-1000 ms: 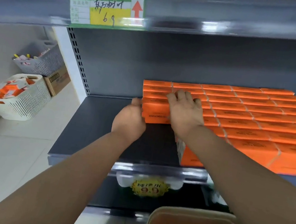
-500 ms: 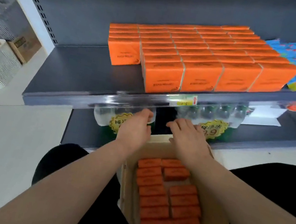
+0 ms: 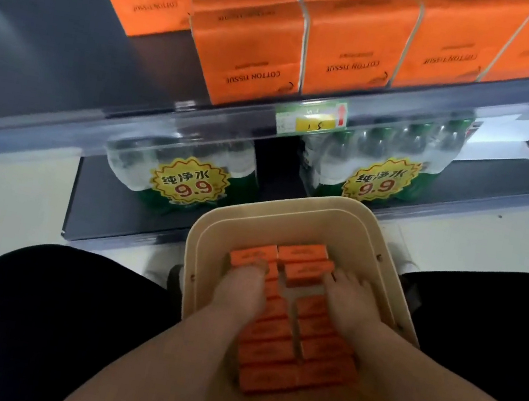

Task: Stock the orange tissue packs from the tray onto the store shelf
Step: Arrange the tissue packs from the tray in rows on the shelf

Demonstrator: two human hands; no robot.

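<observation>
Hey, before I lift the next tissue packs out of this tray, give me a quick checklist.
1. Packs left in tray: ok, orange packs fill the tray.
2. Left hand on a pack: ok, it touches one at the far end.
3. Right hand on a pack: ok, its fingertips touch one at the far end.
4. Firm grip, both hands: cannot tell.
5. Room on shelf: ok, bare surface left of the stocked packs.

We see the tray (image 3: 290, 201) at 6 o'clock, orange packs (image 3: 281, 373) lining its floor. Our left hand (image 3: 244, 289) lies on the packs toward its 10 o'clock, right hand (image 3: 349, 300) toward 2; any grip is unclear. At 12 o'clock the shelf (image 3: 52, 62) carries stocked packs (image 3: 350, 40), bottles (image 3: 404, 142) beneath.
</observation>
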